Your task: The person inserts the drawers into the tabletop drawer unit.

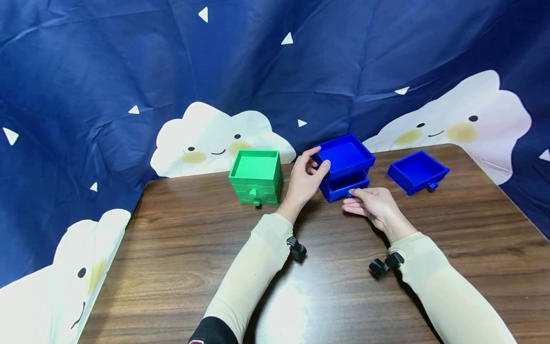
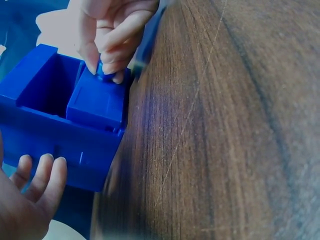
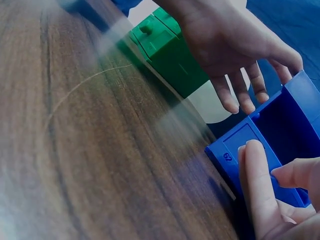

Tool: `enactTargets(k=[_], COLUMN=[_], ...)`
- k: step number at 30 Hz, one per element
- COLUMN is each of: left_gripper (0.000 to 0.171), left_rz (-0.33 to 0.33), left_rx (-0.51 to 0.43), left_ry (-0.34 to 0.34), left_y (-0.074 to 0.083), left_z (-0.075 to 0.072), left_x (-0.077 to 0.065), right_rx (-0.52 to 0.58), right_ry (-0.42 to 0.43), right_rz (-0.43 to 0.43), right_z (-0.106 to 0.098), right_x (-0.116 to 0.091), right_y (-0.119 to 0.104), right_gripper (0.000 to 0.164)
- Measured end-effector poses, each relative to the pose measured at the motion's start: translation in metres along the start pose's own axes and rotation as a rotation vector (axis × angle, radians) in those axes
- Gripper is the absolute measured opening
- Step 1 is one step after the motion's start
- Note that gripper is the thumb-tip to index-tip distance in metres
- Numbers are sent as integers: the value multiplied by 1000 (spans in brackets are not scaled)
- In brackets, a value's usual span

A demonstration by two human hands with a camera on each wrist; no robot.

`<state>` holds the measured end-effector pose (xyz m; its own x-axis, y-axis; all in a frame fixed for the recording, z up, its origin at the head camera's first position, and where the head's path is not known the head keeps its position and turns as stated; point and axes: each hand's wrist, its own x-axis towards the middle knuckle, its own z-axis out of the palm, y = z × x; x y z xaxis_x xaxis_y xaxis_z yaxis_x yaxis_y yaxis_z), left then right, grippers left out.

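A blue drawer cabinet (image 1: 345,168) stands at the back of the table with a bare slot under its top tray. My left hand (image 1: 306,179) holds the cabinet by its left side, thumb at the front top corner and forefinger toward the rear. Below the slot, the lower blue drawer (image 2: 97,102) sits in the cabinet. My right hand (image 1: 378,208) pinches that drawer's small blue knob (image 2: 103,73) between thumb and fingers. To the right, a loose blue drawer (image 1: 422,185) with a knob lies on the table.
Left of my left hand stands a green drawer cabinet (image 1: 240,188) with two knobs on its front. Behind the wooden table (image 1: 193,258) hangs a dark blue cloth (image 1: 240,57) printed with clouds. Each wrist carries a small black device.
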<state>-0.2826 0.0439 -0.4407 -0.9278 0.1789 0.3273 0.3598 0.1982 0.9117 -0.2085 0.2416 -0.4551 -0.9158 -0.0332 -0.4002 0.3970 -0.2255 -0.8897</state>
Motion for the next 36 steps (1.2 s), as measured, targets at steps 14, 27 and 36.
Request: enactTargets(k=[14, 27, 36], left_gripper=[47, 47, 47], left_rz=[-3, -4, -7], left_rx=[4, -15, -33], left_ry=[-10, -24, -18], left_y=[1, 2, -2], left_z=[4, 6, 0], left_x=[0, -1, 1], right_rx=[29, -74, -133], right_ry=[7, -40, -30], right_rz=[12, -47, -161], right_z=[-4, -19, -43], right_x=[6, -10, -31], right_y=[-3, 3, -2], right_gripper=[18, 33, 39])
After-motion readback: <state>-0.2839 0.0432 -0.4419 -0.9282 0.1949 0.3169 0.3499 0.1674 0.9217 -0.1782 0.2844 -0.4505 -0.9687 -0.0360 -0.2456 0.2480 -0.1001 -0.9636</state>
